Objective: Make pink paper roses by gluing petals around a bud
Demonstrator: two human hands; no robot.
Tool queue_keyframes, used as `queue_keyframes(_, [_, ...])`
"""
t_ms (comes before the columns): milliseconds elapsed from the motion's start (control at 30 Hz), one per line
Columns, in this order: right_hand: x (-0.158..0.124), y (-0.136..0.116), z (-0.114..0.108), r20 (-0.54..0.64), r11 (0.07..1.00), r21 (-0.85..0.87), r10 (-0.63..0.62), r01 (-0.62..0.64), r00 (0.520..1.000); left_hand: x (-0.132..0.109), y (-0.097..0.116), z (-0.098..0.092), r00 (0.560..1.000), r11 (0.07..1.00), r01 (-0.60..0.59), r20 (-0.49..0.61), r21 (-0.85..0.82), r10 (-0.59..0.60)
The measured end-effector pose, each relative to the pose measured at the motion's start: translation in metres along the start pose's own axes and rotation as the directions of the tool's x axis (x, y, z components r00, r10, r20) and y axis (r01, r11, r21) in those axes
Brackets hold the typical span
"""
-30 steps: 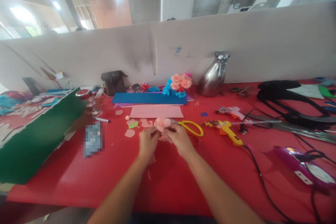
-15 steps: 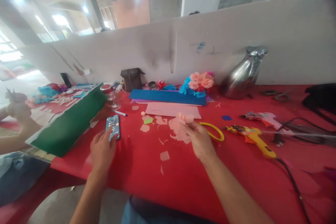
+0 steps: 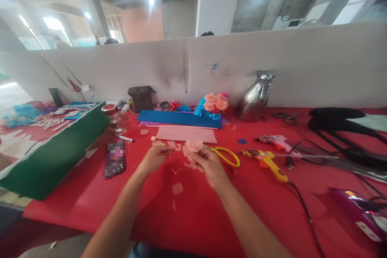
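Two forearms are stretched fwd over the red tabletop [image 3: 199, 217], hands angled inward. A pink paper flower [image 3: 193, 146] is pinched in the R hand's [image 3: 211, 166] fingers, just above the tabletop, L of a yellow scissor handle [image 3: 237, 162]; bloom's turned up, long axis can't be told. L hand [image 3: 155, 159] is held apart, fingers bunched; whether anything's gripped can't be told. Bluish writing [image 3: 214, 67] on the partition [image 3: 145, 62] can't be read.

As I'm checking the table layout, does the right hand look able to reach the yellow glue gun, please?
Probably yes: only the yellow loop handle seems to lie between the right hand and the yellow glue gun, though that hand holds a pink paper flower and may need freeing first.
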State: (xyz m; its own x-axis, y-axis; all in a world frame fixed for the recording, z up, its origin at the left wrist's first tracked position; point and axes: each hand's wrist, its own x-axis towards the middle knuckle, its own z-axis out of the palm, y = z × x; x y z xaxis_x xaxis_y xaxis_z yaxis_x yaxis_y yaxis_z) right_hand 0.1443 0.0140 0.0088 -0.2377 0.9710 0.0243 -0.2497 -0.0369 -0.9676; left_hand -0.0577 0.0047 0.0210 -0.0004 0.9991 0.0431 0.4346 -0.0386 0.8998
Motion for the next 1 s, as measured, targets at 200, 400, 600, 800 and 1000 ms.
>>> queue_keyframes(200, [0.000, 0.003, -0.002, 0.020, 1.000, 0.010, 0.009, -0.009, 1.000, 0.010, 0.014, 0.048, 0.973, 0.854, 0.061, 0.223, -0.516, 0.066])
queue_keyframes(400, [0.000, 0.007, -0.001, 0.010, 0.999, 0.035, -0.001, 0.001, 1.000, 0.005, 0.001, 0.053, 0.984, 0.627, 0.160, 0.176, -0.763, -0.036])
queue_keyframes(600, [0.000, 0.011, 0.001, 0.021, 0.996, -0.021, -0.091, 0.091, 0.996, 0.000, 0.003, 0.054, 0.984, 0.623, 0.156, 0.175, -0.766, -0.032])
queue_keyframes(800, [0.002, 0.013, 0.000, 0.030, 0.985, -0.078, -0.150, 0.152, 0.988, -0.001, 0.005, 0.056, 0.984, 0.609, 0.163, 0.170, -0.777, -0.047])
queue_keyframes(1000, [0.000, 0.015, 0.002, -0.042, 0.985, -0.108, -0.141, 0.136, 0.989, -0.004, 0.007, 0.061, 0.987, 0.606, 0.149, 0.151, -0.781, -0.047])
